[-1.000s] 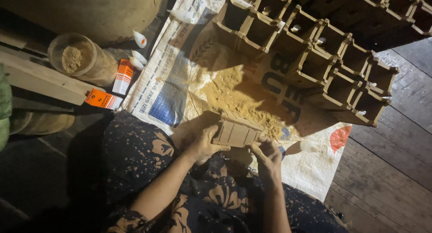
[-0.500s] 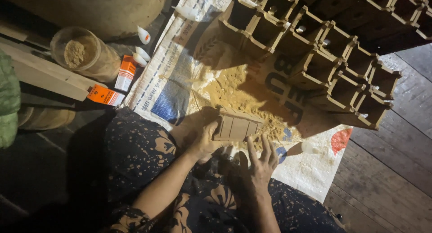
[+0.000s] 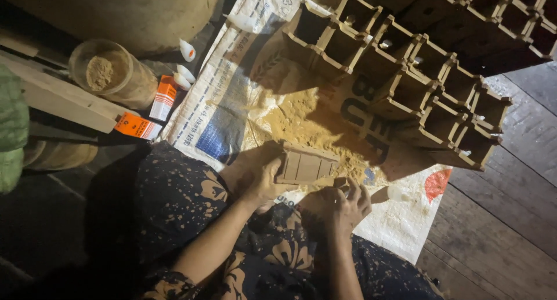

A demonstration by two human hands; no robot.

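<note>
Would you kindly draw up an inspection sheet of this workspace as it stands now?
Surface: printed woven sack spread over a dark plank floor.
Job's things: small wooden box with slatted side; tan sawdust pile beneath it.
Clutter: stacked open wooden boxes; clear tub of powder; orange-and-white glue tubes; wooden plank.
Hands: left hand grips the box's end; right hand is curled at its lower right corner, what it holds hidden.
Cables: nothing seen.
Surroundings: dim; green cloth at left edge; person's patterned clothing.
</note>
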